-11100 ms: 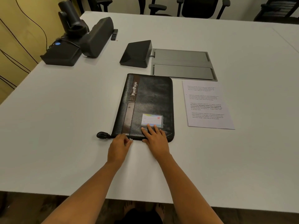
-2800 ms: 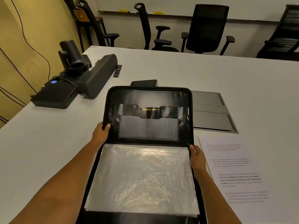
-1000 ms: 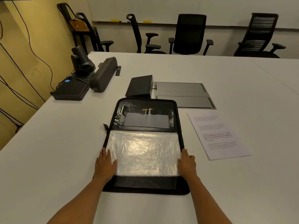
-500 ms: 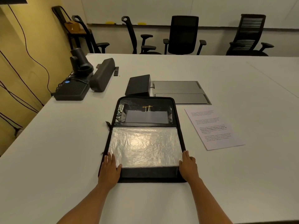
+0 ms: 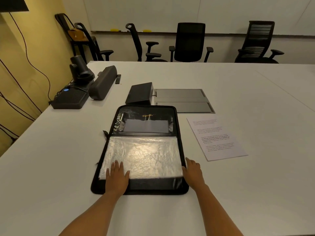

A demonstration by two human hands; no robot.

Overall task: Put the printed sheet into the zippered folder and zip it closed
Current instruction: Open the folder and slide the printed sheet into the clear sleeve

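The black zippered folder (image 5: 148,183) lies open and flat on the white table, its lid half with a pocket toward the far side. Clear plastic sleeves (image 5: 144,155) fill the near half. My left hand (image 5: 117,178) rests flat with straight fingers on the sleeves' near left corner. My right hand (image 5: 193,172) lies flat on the table, touching the folder's right edge. The printed sheet (image 5: 216,137) lies on the table to the right of the folder, apart from both hands.
Behind the folder stand a black wedge-shaped box (image 5: 140,93) and a grey cable hatch (image 5: 183,101). At the far left are a speaker bar (image 5: 102,82), a camera (image 5: 80,68) and a black console (image 5: 69,99). Office chairs (image 5: 189,42) line the far side.
My left hand has slid from the folder's left edge onto the plastic sleeves. The right hand stays at the right edge. The view has tilted slightly.
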